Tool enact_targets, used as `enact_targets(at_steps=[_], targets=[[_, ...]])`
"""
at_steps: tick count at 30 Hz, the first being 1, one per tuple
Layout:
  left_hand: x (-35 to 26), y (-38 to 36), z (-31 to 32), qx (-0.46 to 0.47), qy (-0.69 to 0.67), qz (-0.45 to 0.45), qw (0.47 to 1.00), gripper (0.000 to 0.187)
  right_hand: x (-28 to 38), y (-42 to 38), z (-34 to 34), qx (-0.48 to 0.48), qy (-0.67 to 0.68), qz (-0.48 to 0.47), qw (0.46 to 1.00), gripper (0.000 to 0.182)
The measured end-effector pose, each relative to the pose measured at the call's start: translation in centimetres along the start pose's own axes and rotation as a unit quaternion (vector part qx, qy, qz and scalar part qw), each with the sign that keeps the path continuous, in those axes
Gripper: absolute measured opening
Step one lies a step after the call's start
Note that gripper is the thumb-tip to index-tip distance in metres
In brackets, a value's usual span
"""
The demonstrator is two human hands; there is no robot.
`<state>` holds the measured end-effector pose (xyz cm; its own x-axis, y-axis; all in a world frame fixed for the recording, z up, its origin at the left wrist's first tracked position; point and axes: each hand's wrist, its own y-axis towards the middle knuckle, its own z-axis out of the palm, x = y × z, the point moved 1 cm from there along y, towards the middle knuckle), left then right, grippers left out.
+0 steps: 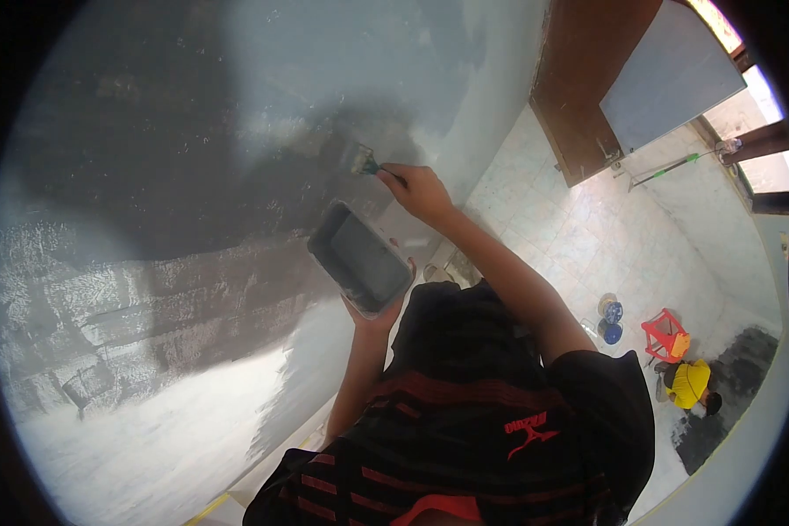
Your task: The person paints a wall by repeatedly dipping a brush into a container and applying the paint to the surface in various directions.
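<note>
My right hand (pixel 422 193) is closed around the handle of a paintbrush (pixel 366 161), whose bristles are against or very close to the wall (pixel 184 131). Below the brush, my left hand (pixel 375 321) grips a rectangular paint tray (pixel 359 259) from underneath, with some fingertips showing along its right side. Grey paint lies inside the tray, and its rim is smeared. Dark grey covers the upper part of the wall, patchy strokes run through the middle, and the lower part is white.
To the right a brown and grey door (pixel 587 88) stands over the tiled floor (pixel 543 202). A green-handled pole (pixel 666 169) leans nearby. Blue containers (pixel 613 331) and a red stool (pixel 664 337) are near another person in a yellow shirt (pixel 691 383), beside a dark wall patch (pixel 736 377).
</note>
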<state>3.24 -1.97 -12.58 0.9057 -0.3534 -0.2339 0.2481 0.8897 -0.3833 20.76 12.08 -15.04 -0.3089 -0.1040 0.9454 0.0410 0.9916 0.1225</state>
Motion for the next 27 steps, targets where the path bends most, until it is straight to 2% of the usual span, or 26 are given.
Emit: enact_targets(at_steps=[2,3,5,8,11,15,17,18,20,22,24,27], targets=[[-0.2,0.0,0.3,0.047,0.029,0.004,0.998,0.065,-3.1,-0.6,1.2,0.021,-0.059,0.072,0.995,0.034],[-0.4,0.1,0.3,0.047,0.029,0.007,0.998,0.065,-4.7,-0.7,1.7,0.023,-0.058,0.070,0.996,0.034],[-0.7,-0.1,0.0,0.029,0.029,0.005,0.999,0.066,-8.4,-1.6,2.6,0.027,-0.082,0.144,0.986,0.034],[-0.6,0.1,-0.7,0.069,0.033,0.011,0.997,0.066,-13.2,-3.0,2.8,0.031,-0.137,0.151,0.979,0.036],[-0.6,-0.1,0.2,0.065,0.036,0.008,0.997,0.066,-14.2,-4.6,1.9,0.039,-0.142,0.168,0.975,0.037],[-0.6,-0.6,-0.6,0.059,0.028,0.016,0.998,0.065,-10.4,-5.3,-0.4,-0.001,-0.059,0.124,0.990,0.036],[-0.6,-0.7,-1.1,0.028,0.036,0.019,0.999,0.065,-5.2,-4.1,-1.2,-0.047,0.035,0.054,0.997,0.031],[-0.4,-0.9,-1.0,0.027,0.034,0.022,0.999,0.065,-1.9,-3.4,-1.9,-0.044,0.035,0.053,0.997,0.031],[-0.2,-1.1,-0.1,0.012,-0.015,0.016,1.000,0.056,4.9,-1.7,-3.2,-0.057,0.082,-0.032,0.994,0.028],[-0.2,-1.3,0.2,0.000,-0.020,0.016,1.000,0.056,9.0,-0.4,-3.7,-0.050,0.074,-0.046,0.995,0.028],[-0.4,-1.2,0.4,-0.009,-0.027,0.013,1.000,0.056,9.6,0.6,-3.2,-0.045,0.062,-0.062,0.995,0.028],[-0.8,-1.0,0.1,0.000,-0.022,0.022,1.000,0.056,6.4,1.5,-1.4,-0.028,-0.017,-0.021,0.999,0.029]])
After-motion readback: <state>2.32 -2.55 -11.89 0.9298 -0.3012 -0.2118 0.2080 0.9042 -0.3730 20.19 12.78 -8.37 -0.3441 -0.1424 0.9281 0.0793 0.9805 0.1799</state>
